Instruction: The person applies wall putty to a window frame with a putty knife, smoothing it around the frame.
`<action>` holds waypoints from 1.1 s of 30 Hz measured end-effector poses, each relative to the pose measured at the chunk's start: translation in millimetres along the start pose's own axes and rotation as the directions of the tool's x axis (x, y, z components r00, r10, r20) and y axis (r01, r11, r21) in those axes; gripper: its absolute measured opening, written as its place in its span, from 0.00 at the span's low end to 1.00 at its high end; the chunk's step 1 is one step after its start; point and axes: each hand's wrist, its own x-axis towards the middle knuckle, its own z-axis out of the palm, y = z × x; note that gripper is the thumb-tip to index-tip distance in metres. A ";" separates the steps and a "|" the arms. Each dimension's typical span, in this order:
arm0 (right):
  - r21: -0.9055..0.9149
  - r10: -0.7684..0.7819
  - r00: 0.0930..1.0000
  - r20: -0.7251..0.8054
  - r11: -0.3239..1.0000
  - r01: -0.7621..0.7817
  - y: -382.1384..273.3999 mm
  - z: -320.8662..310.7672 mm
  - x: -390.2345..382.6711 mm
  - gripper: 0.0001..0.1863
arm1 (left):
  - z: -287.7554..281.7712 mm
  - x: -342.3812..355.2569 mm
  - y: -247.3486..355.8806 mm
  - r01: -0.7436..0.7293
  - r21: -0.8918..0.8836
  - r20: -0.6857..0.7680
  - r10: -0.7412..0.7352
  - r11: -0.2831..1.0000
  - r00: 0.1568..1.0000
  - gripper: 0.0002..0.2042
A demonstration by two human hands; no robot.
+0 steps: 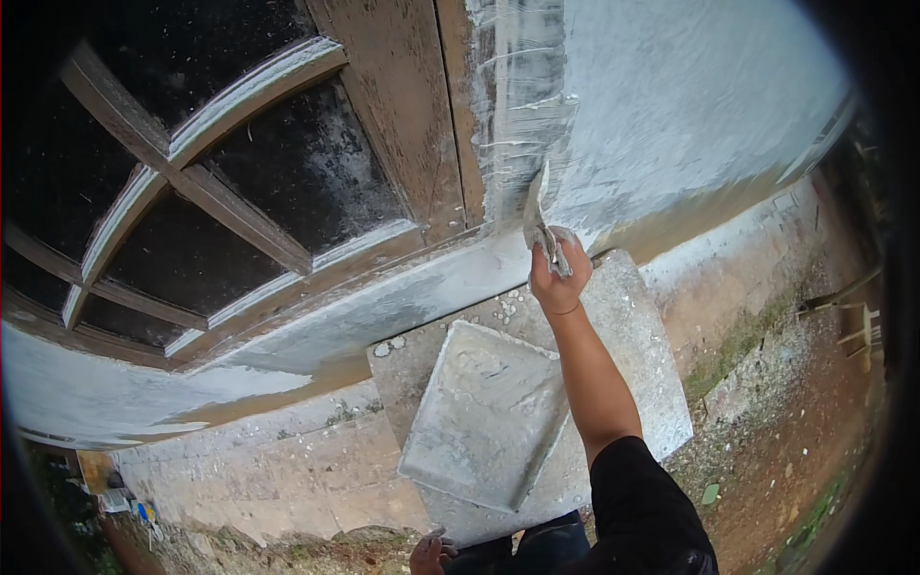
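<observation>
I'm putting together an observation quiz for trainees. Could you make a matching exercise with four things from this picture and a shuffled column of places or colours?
Column one:
1. scraper
2. shallow tray
3. window frame
4. left grip

Column two:
A. brown, weathered
B. at the picture's lower edge
C. on the grey board
D. in the right grip

Right pairs: 1-D, 2-C, 3-A, 4-B.

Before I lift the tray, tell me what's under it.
A spattered board, showing past several edges of the tray. The patch directly beneath is covered, so I can't see what's there.
</observation>
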 end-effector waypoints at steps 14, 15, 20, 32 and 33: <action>-0.055 -0.049 0.997 0.066 0.997 0.052 -46.7 26.3 -10.1 0.08 | 26.6 -7.9 -11.1 -0.021 -0.024 -0.009 0.021 0.999 1.000 0.18; -0.058 -0.052 0.993 0.102 0.997 0.058 -51.3 27.2 -10.4 0.08 | 27.9 -8.3 -15.4 -0.032 -0.014 -0.040 0.031 0.999 0.999 0.18; -0.009 -0.011 0.994 0.111 1.000 0.012 -48.3 13.2 -11.9 0.07 | 44.6 -5.3 -25.9 -0.098 -0.065 -0.106 0.091 0.993 0.990 0.18; 0.156 0.090 0.992 0.090 0.982 -0.103 47.6 -23.4 10.2 0.08 | 120.7 2.5 -26.3 -0.123 -0.023 -0.116 0.119 0.992 0.986 0.17; 0.166 0.092 0.991 0.094 0.980 -0.107 52.0 -27.5 9.3 0.08 | 126.3 3.4 -25.9 -0.109 -0.036 -0.119 0.104 0.993 0.987 0.16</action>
